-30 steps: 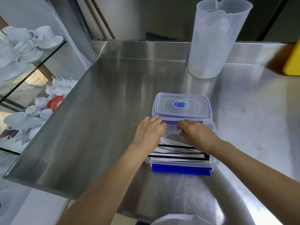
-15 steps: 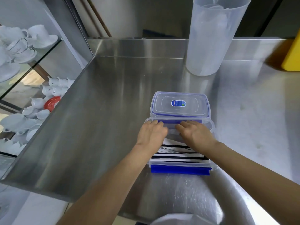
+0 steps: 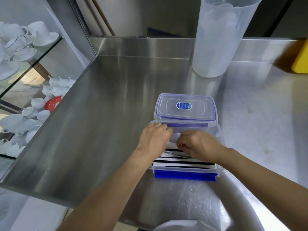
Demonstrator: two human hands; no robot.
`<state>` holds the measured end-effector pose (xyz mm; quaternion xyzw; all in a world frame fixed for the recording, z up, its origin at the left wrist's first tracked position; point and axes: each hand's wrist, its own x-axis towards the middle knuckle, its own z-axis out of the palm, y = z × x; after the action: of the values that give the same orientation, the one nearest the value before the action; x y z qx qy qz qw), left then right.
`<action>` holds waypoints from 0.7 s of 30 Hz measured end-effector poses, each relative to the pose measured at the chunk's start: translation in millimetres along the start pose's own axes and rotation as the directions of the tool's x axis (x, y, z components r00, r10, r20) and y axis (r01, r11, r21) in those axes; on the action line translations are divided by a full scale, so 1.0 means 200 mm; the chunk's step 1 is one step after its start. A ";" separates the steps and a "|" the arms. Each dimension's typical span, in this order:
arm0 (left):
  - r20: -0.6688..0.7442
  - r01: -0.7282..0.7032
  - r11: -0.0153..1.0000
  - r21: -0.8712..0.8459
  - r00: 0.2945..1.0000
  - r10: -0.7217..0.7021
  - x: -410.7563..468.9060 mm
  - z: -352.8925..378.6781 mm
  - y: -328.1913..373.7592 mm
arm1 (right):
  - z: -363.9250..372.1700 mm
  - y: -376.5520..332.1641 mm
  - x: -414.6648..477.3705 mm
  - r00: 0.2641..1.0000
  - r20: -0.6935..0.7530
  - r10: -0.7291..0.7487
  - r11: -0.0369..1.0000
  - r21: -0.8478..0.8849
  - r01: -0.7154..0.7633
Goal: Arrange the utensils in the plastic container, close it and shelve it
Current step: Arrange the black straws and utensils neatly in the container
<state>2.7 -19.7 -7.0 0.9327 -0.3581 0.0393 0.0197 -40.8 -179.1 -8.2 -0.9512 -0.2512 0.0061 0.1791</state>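
— Plastic container (image 3: 184,167), where is it found?
— It is seen open on the steel counter (image 3: 100,122), near the front edge, with its blue clip (image 3: 185,175) turned toward the viewer. Wrapped utensils (image 3: 175,161) in white and black sleeves are laid inside; most of them are covered by the two hands, so no count can be given.

— How are the hands held?
— The left hand (image 3: 154,139) is curled down over the container's far left part, fingers bent onto the contents or the rim; which one is touched cannot be told. The right hand (image 3: 200,145) is narrowed to a pinch, and a white wrapper edge seems to be gripped at its fingertips, though the grip is partly hidden.

— And beyond them?
— The lid (image 3: 185,106), bearing a blue label, is propped at the container's far edge, apparently touching it. Bare counter is left to the left and right. Farther back a frosted plastic jug (image 3: 218,39) is stood near the raised rear edge, cut off at the top. A yellow object (image 3: 302,59) is cropped at the right border. White crockery (image 3: 21,42) is seen on glass shelves beyond the counter's left edge.
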 end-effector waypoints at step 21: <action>0.177 -0.169 0.950 -0.262 0.959 0.220 -0.07 -0.05 -0.05 | -0.02 0.04 -0.04 0.992 0.101 0.074 0.997 0.014 -0.076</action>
<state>-2.7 -2.6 0.9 0.8821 -0.4509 -0.0990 0.0938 -44.6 -190.0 -8.1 -0.9568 -0.2239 0.0630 0.1743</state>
